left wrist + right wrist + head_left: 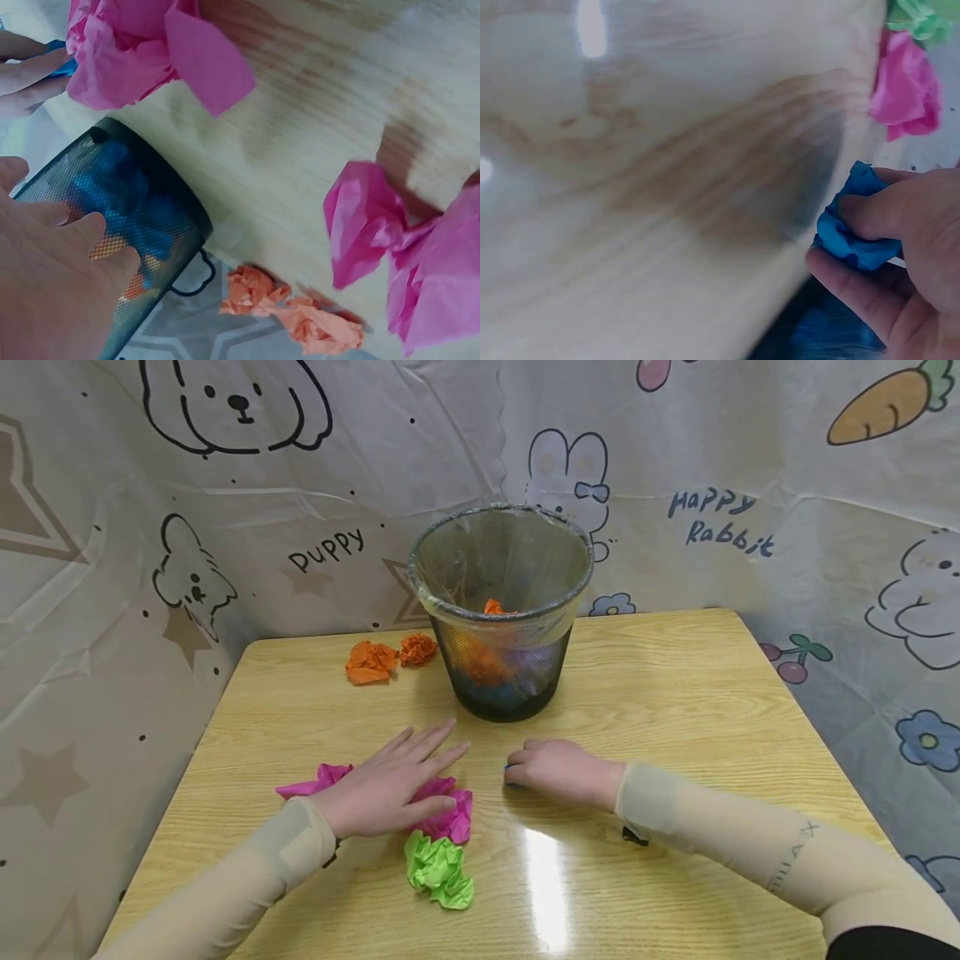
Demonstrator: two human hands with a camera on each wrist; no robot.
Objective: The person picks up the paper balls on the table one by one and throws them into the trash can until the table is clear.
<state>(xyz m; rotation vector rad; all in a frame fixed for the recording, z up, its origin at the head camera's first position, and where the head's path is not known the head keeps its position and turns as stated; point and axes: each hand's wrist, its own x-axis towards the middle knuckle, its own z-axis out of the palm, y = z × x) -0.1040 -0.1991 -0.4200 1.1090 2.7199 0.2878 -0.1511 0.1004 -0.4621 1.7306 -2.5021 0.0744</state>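
Observation:
My right hand [558, 770] pinches a crumpled blue paper ball [859, 225] between thumb and fingers, just above the table in front of the bin. In the head view the hand hides most of that ball. My left hand [393, 785] is spread with straight fingers over crumpled pink paper [453, 814], holding nothing; whether it touches the paper cannot be told. More pink paper [318, 783] shows at its wrist side. A crumpled green paper ball [438, 870] lies nearer me, against the pink one.
A black mesh bin [506, 689] with a clear liner stands at the table's back, with orange and blue paper inside. Two orange paper balls [371, 662] lie left of it. A printed cloth [675, 460] hangs behind the wooden table [675, 693].

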